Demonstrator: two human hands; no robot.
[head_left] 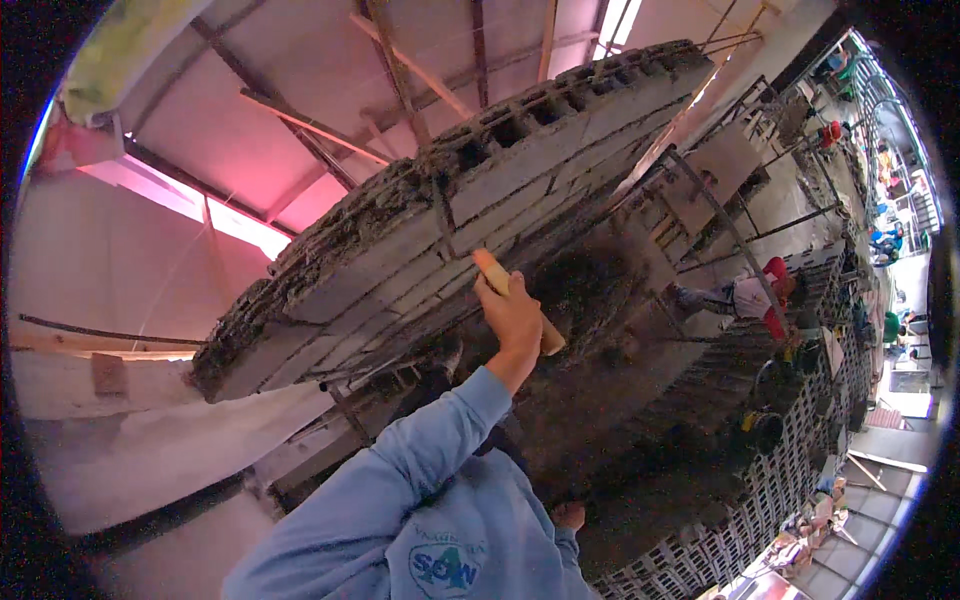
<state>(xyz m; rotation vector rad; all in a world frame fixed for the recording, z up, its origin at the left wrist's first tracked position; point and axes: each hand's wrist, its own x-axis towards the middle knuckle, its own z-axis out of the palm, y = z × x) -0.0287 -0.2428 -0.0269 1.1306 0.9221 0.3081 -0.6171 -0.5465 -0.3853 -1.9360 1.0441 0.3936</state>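
My left hand [512,318] reaches out in a light blue sleeve, its fingers wrapped round a short pale wooden piece [493,270]. One end of the wood points at a grey concrete block wall [400,290], close to a mortar joint; whether it touches cannot be told. Rough mortar joints run between the blocks, and open block hollows show along the wall's top edge. A dark bent bar [444,215] hangs over the face of the wall near the wood. Lower in the picture, my right hand [568,515] is partly visible beside my body, its fingers not clear.
A person in red sleeves [755,295] works at the right, near scaffold poles [730,210]. Stacked hollow blocks [790,470] line the lower right. Dark, rough ground [620,430] lies beside me. Roof beams [390,70] cross above the wall. The whole view is tilted.
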